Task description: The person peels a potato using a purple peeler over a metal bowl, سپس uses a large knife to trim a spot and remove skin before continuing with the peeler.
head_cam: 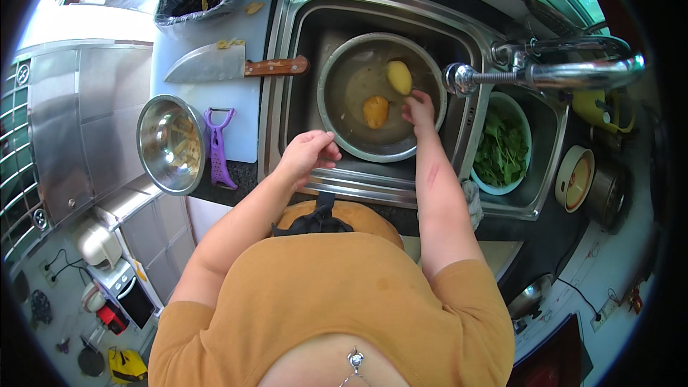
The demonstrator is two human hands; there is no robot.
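A round stainless steel basin [344,142] of cloudy water stands in the large sink bowl [309,27]. In it are a pale yellow peeled potato [399,77] and a browner potato [375,112], which looks unpeeled. My right hand [419,110] is over the basin's right side, just below the peeled potato, its fingers loosely bent and apart. I see nothing in its grasp; whether the fingertips touch the water is unclear. At the basin's lower left rim, my left hand [314,155] hovers with fingers half curled and no object visible in it.
Left of the sink, a cleaver-like kitchen knife [215,63] lies on a white cutting board [242,118], its handle over the sink edge. Nearby are a purple peeler [217,150], a steel bowl [161,145] with peelings and a lined bin [177,19]. The faucet [500,78] overhangs the right; leafy greens [502,142] fill a tub.
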